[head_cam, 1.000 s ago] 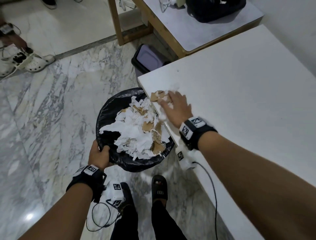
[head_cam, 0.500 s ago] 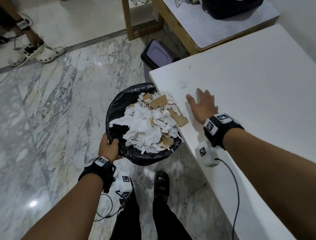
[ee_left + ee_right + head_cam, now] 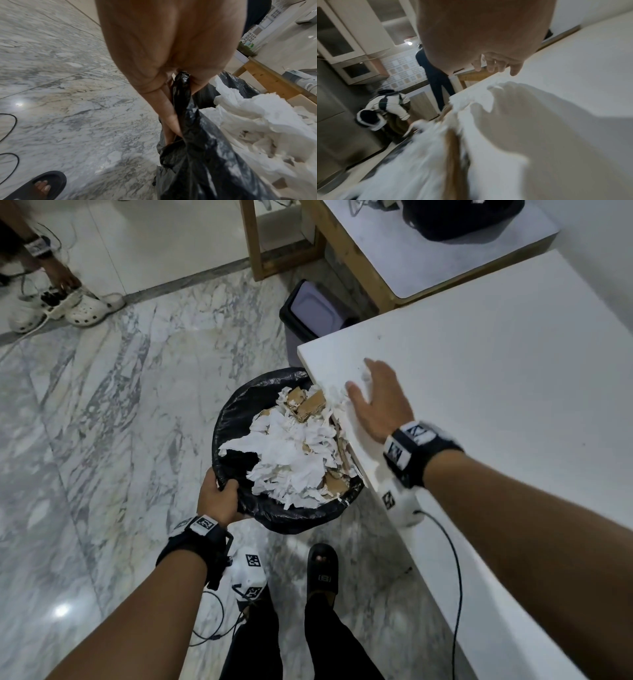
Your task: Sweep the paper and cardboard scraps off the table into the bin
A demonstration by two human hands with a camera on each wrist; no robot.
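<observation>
Final sweep: your flat right hand (image 3: pixel 380 402) pushes paper scraps (image 3: pixel 334 397) at the table (image 3: pixel 496 378) edge; left hand (image 3: pixel 219 498) grips the bin (image 3: pixel 291 515) rim; keep it under that edge

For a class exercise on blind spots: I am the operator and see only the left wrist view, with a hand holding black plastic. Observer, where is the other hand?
Observer: The right hand is open, fingers straight, low over the corner of the white rectangular table, right beside torn white paper scraps at the edge.
Operator: Is the bin placed to catch them?
Observer: Yes. The round bin lined with a black plastic bag is held with its rim against that table edge, just below the scraps.
</observation>
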